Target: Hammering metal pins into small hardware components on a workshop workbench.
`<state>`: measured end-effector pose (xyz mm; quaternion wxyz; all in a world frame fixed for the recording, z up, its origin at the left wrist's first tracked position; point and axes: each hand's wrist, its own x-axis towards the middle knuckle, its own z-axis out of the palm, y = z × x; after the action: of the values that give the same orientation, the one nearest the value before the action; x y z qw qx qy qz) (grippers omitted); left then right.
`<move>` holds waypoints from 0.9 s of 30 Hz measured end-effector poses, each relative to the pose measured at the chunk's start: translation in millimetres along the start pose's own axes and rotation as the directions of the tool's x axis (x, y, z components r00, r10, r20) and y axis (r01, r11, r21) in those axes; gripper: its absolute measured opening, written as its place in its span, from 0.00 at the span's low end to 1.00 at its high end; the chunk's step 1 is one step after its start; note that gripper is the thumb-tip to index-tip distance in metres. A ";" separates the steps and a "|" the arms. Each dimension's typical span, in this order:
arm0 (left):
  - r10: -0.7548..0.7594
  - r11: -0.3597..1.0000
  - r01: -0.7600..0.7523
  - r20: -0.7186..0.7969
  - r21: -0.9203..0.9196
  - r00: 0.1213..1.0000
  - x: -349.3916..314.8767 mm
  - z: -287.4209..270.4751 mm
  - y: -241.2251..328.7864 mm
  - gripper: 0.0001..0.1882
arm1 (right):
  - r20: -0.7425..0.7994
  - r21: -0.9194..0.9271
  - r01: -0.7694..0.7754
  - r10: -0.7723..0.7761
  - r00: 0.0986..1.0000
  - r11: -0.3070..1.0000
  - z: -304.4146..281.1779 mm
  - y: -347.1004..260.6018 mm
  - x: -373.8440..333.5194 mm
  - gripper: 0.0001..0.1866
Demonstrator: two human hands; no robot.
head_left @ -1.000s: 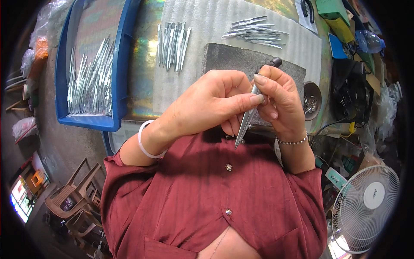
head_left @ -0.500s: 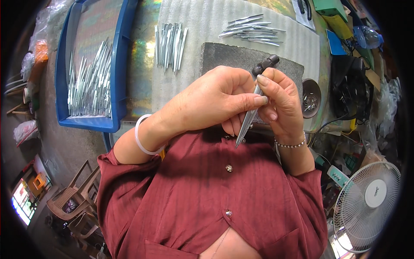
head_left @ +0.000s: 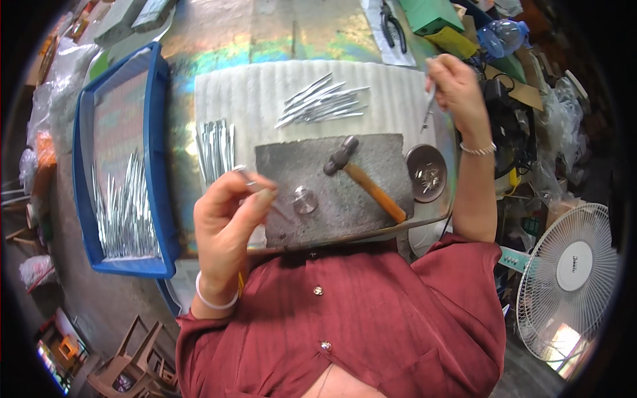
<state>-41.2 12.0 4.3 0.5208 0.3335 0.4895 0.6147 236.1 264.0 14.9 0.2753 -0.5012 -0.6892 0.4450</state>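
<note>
My left hand (head_left: 229,222) is over the slab's left edge, closed in a pinch on a slim metal piece (head_left: 280,212) that points down to the right. My right hand (head_left: 458,96) is raised at the far right, pinching a narrow silver tool (head_left: 428,111) with small knobs near its lower end; motion blurs it slightly. Between the hands, a hammer (head_left: 368,187) with a wooden handle lies on the dark grey slab (head_left: 282,159). Left of the hammer stands a small round metal block (head_left: 305,200). A bowl (head_left: 415,189) of tiny metal pins sits below my right hand.
Slim metal pieces (head_left: 322,103) lie piled on the white foam mat (head_left: 259,86), with another bunch (head_left: 215,149) at its left. A blue tray (head_left: 169,219) holds many more. Black-handled pliers (head_left: 395,30) lie at the back; a fan (head_left: 570,285) stands at right.
My hands have moved apart: the left toward the slab's left edge, the right up and outward with the silver tool. The hammer, slab and round block are now uncovered. The view has shifted.
</note>
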 end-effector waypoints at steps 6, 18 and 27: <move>-0.152 0.849 0.112 -0.037 -0.516 0.988 -9.2 4.2 -8.9 0.05 | 0.065 -0.765 0.323 -0.432 0.899 0.557 22.8 91.9 31.2 0.09; -0.352 0.757 0.446 0.276 -0.478 0.894 -14.8 23.4 -37.7 0.04 | 0.466 0.640 -0.103 -0.277 0.840 0.761 109.9 -41.6 -131.8 0.09; -0.228 0.973 0.212 0.263 0.088 0.937 -39.6 22.8 -28.4 0.08 | 0.551 0.578 -0.426 0.053 0.833 0.696 125.1 -47.4 -147.5 0.06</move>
<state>-2.0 -21.1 -11.9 0.6384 0.3728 0.4656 0.4865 162.8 78.9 10.2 0.1906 -0.3227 -0.4496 0.8108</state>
